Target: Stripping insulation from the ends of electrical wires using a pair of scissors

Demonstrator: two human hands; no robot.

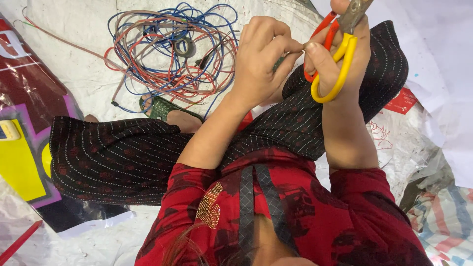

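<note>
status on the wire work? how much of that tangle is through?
Done: nothing finished shows; no separate pile of worked wire in view.
In hand: left hand pinches a thin wire end, too small to see clearly; right hand holds the scissors with one yellow and one orange handle up to it.
Left: the tangled heap of blue, red and brown wires lies on the white sheet, a roll of tape on top.
</note>
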